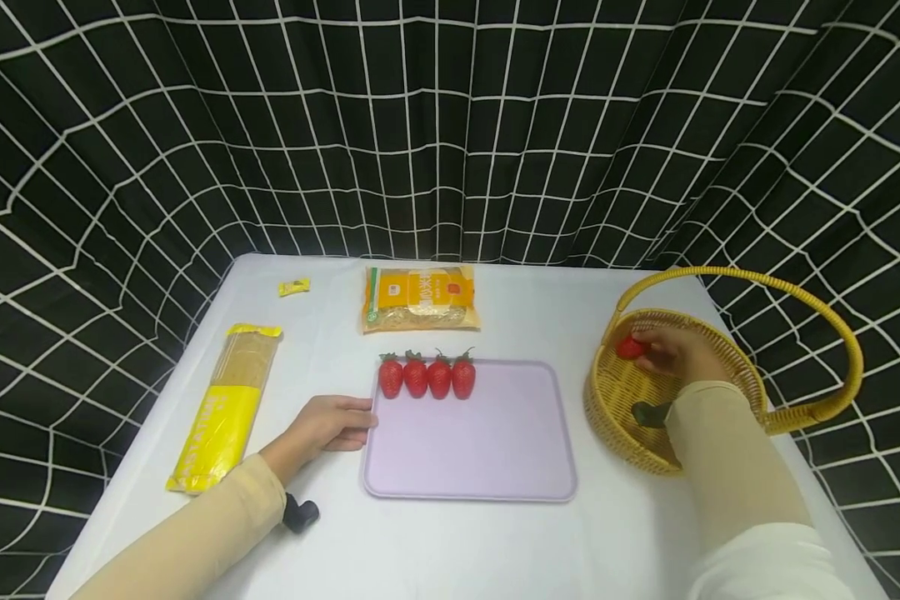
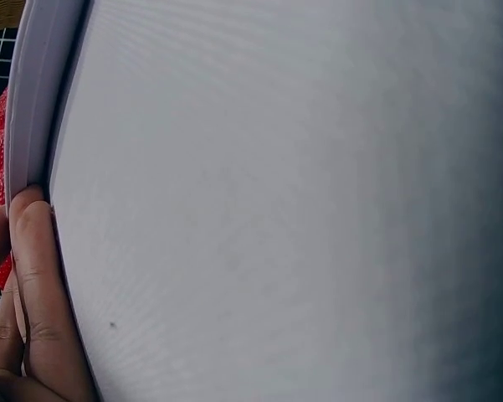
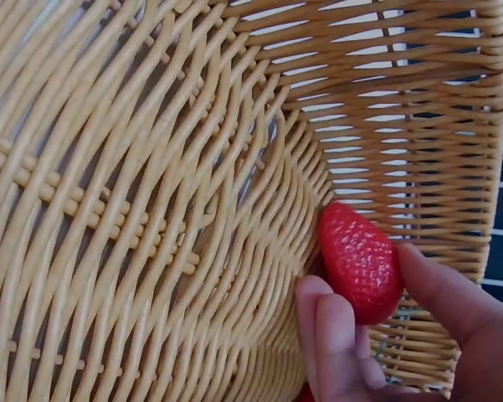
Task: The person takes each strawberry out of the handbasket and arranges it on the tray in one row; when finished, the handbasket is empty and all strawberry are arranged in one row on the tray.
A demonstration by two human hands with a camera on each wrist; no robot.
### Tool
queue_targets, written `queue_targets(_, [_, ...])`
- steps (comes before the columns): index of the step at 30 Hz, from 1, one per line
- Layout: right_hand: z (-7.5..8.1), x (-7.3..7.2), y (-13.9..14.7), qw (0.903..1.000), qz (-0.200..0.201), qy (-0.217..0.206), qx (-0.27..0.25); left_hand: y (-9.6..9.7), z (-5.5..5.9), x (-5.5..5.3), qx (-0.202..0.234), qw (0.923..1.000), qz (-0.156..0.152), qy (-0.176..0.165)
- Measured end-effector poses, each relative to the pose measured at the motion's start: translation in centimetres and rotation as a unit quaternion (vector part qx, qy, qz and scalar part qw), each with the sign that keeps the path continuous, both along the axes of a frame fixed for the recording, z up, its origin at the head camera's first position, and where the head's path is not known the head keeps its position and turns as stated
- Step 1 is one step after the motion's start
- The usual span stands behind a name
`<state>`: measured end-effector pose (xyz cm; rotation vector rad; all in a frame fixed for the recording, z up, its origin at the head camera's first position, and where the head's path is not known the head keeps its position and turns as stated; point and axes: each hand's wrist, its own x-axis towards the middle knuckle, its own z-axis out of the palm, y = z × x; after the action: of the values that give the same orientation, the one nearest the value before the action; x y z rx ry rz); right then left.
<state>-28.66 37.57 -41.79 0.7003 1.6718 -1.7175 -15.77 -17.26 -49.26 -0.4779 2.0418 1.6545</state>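
Rightward, strawberry (image 1: 630,347) was pinched by thumb and fingers (image 3: 336,327) of right hand (image 1: 675,348) inside wicker basket (image 1: 606,417). Left rim of lilac tray (image 1: 487,450) was touched by left hand (image 1: 332,423), fingers extended, close together. Four more strawberries (image 1: 416,380) were lined up at tray's far edge, near left corner. Orange packet (image 1: 423,293) was seen beyond.

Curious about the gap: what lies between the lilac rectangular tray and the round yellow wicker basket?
The head view shows bare white tablecloth between tray and basket.
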Motion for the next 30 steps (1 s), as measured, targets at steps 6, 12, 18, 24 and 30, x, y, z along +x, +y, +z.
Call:
queue_targets(6, [1.5, 0.1, 0.8, 0.9983, 0.036, 0.03, 0.036, -0.1, 0.2, -0.3, 0.002, 1.0, 0.0, 0.009])
queue_targets(12, [5.7, 2.6, 0.6, 0.9881, 0.11, 0.093, 0.053, -0.3, 0.6, -0.4, -0.001, 1.0, 0.001, 0.007])
queue_targets(18, [6.3, 5.2, -2.8, 0.9316, 0.285, 0.219, -0.052, -0.3, 0.2, -0.4, 0.002, 1.0, -0.001, 0.002])
queue_targets(24, [2.8, 5.8, -12.0, 0.9282, 0.313, 0.199, -0.026, -0.2, -0.1, -0.2, 0.007, 1.0, -0.004, 0.001])
queue_targets(30, [-0.4, 5.4, -20.2, 0.9256, 0.231, 0.187, 0.234, -0.2, 0.0, 0.1, -0.001, 1.0, -0.003, 0.005])
